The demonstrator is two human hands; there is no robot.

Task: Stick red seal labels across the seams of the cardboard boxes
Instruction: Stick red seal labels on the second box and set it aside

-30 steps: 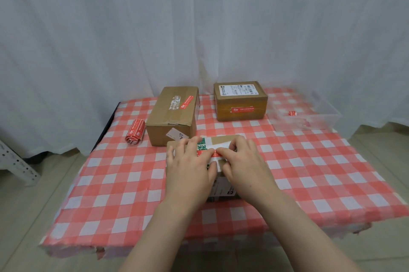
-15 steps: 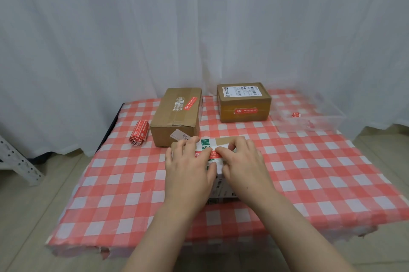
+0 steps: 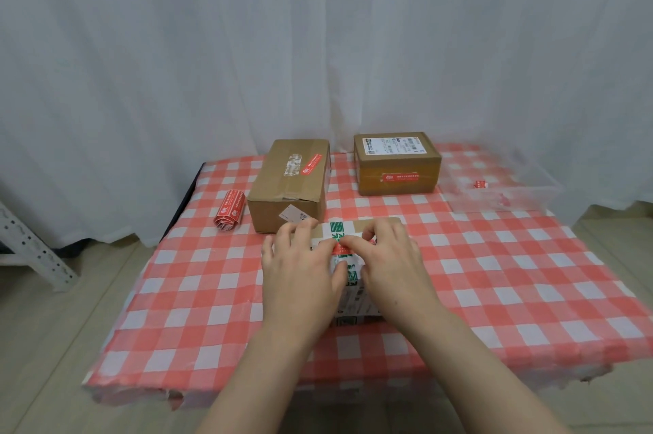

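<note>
A small cardboard box (image 3: 353, 227) with green-and-white tape lies at the table's middle, mostly hidden under both hands. A red seal label (image 3: 341, 250) sits across its top seam. My left hand (image 3: 300, 267) lies flat on the box's left side, its fingertips on the label's left end. My right hand (image 3: 387, 257) rests on the box's right side with bent fingers, its thumb tip pressing the label's right end. Behind stand two more boxes, a left one (image 3: 282, 193) and a right one (image 3: 397, 166), each bearing a red label.
A roll of red labels (image 3: 229, 210) lies left of the left box. A clear plastic tray (image 3: 530, 195) with small red scraps stands at the table's back right. The red-checked tablecloth (image 3: 494, 274) covers the table; a white curtain hangs behind.
Both hands stay on the near box and the label. The fingers have shifted only slightly along the label, and the right hand's fingers are bent a little more.
</note>
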